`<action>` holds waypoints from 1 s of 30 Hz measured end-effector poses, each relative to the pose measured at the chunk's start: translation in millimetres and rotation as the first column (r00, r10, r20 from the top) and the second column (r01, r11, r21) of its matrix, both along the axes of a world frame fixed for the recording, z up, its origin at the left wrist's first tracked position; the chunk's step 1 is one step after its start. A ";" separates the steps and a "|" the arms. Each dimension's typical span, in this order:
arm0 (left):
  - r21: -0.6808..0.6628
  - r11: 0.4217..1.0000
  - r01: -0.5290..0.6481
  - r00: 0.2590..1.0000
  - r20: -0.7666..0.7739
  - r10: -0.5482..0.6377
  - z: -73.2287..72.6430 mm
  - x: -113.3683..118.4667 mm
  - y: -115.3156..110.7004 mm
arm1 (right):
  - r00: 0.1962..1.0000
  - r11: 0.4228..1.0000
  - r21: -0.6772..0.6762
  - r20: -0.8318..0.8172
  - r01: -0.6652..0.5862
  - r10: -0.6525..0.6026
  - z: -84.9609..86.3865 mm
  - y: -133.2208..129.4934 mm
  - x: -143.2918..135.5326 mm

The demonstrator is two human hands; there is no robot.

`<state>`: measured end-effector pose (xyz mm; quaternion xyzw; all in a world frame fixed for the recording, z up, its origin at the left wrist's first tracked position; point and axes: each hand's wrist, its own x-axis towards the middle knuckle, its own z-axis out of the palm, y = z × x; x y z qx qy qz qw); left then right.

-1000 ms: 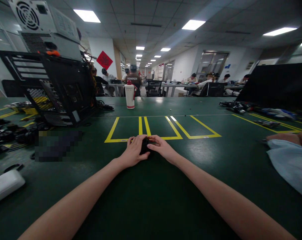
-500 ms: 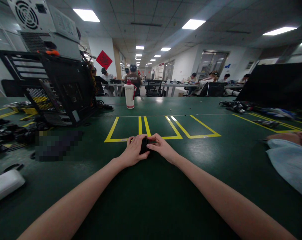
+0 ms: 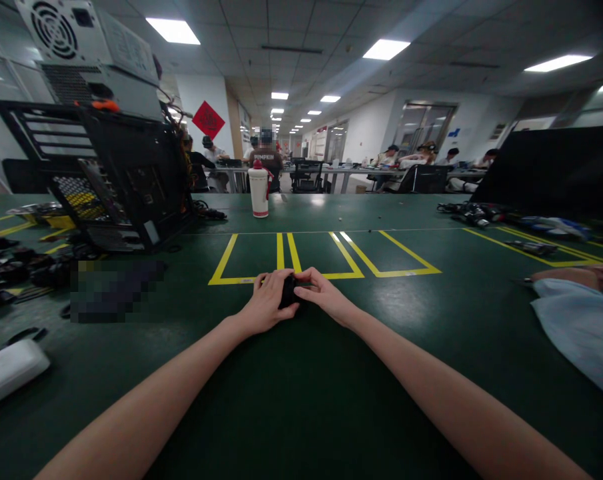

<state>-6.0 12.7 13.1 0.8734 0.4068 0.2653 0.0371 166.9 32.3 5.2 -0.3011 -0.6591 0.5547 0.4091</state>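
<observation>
A small dark, rounded object (image 3: 288, 292) is between my two hands, low over the green table (image 3: 301, 393). Its kind is hard to make out, since fingers cover much of it. My left hand (image 3: 268, 303) is closed round its left side, with the thumb along the near edge. From the right, my right hand (image 3: 322, 297) pinches at its edge with thumb and forefinger. Just beyond the hands, yellow tape outlines (image 3: 326, 275) mark the tabletop.
On the left stand an opened black computer case (image 3: 131, 180) with a power supply (image 3: 101, 50) on top, and dark cables. A white bottle (image 3: 259, 193) stands at the back. Another person's blue sleeve (image 3: 576, 320) rests at right, near a black panel (image 3: 556, 173).
My hands and the dark object stay almost exactly where they were. In the background, a seated person's head has shifted slightly.
</observation>
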 end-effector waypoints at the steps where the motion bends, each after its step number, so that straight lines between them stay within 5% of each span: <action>1: -0.001 1.000 0.000 1.000 -0.001 0.000 0.3 -0.1 -0.1 | 1.000 1.000 0.006 0.002 0.015 -0.015 0.2 -0.5 -0.4; 9: 0.008 1.000 -0.012 1.000 0.014 0.012 -5.0 0.1 3.2 | 0.997 0.998 -0.004 0.056 0.059 -0.059 -1.6 2.0 -0.9; 18: 0.034 0.999 0.001 1.000 0.028 -0.002 -9.2 -0.3 6.1 | 0.999 0.999 -0.005 -0.022 -0.044 0.044 -4.2 3.1 0.4; 30: -0.014 1.000 0.009 1.000 0.012 -0.008 3.6 -0.9 -3.0 | 1.000 1.000 -0.016 0.030 0.005 -0.005 1.6 -0.1 0.3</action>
